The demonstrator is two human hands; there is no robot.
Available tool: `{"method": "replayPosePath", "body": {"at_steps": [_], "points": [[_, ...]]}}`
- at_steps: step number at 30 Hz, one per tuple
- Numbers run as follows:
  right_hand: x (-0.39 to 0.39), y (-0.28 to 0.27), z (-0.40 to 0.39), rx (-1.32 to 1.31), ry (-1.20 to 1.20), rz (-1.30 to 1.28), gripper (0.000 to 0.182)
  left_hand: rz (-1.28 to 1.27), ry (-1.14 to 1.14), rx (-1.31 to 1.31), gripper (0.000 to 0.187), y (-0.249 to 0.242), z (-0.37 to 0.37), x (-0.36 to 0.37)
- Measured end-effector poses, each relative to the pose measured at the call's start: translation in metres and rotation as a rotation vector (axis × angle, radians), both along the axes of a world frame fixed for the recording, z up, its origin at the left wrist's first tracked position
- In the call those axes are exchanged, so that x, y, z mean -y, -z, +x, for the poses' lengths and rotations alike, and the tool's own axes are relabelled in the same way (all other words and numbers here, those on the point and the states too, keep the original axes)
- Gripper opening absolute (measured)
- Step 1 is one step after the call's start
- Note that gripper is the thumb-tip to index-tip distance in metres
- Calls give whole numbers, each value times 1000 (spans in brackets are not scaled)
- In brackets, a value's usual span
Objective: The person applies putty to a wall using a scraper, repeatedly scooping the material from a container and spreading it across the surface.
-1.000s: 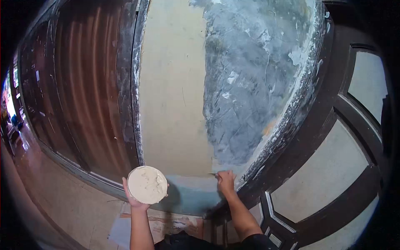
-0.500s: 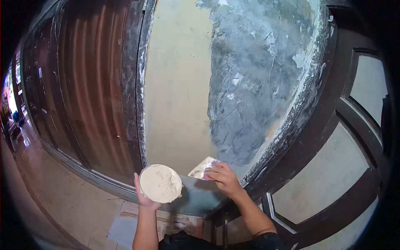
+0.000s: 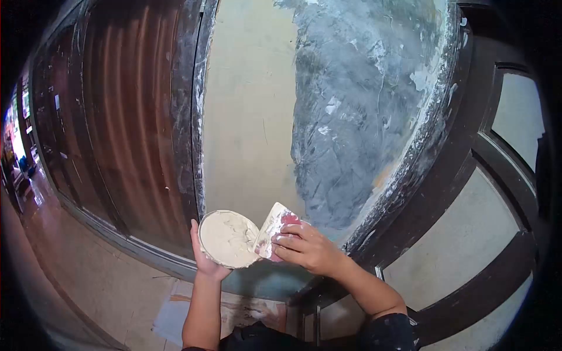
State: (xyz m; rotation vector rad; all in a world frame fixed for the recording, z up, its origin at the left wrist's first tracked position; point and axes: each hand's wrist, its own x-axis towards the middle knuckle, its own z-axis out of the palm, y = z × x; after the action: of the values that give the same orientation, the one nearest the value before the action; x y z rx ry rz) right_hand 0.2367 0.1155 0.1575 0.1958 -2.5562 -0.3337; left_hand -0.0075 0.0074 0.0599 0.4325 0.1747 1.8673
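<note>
Round putty-filled tub (image 3: 227, 238) cupped in left-hand fingers (image 3: 195, 233); right fingers (image 3: 288, 238) pinch a flat, seemingly plastic scraper (image 3: 275, 226).

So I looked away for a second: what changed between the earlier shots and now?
The right hand left the low edge of the wall and swung the scraper left and up, until its blade reached the rim of the putty bowl. The left hand raised the bowl a little and moved it right. Both grips are unchanged, and so are the wall's grey patch and the doors.
</note>
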Motion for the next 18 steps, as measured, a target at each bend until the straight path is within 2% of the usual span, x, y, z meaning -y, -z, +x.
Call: {"method": "replayPosePath", "body": {"at_steps": [14,16,18], "points": [[-3,18,10,-128,-2,-240,36,-13,85,-15,91,8,11,-17],[-1,14,19,-199,123,-246,35,-100,57,27,96,23,8,-24],[-12,21,29,-263,217,-315,28,-39,93,30,92,37,6,-20]]}}
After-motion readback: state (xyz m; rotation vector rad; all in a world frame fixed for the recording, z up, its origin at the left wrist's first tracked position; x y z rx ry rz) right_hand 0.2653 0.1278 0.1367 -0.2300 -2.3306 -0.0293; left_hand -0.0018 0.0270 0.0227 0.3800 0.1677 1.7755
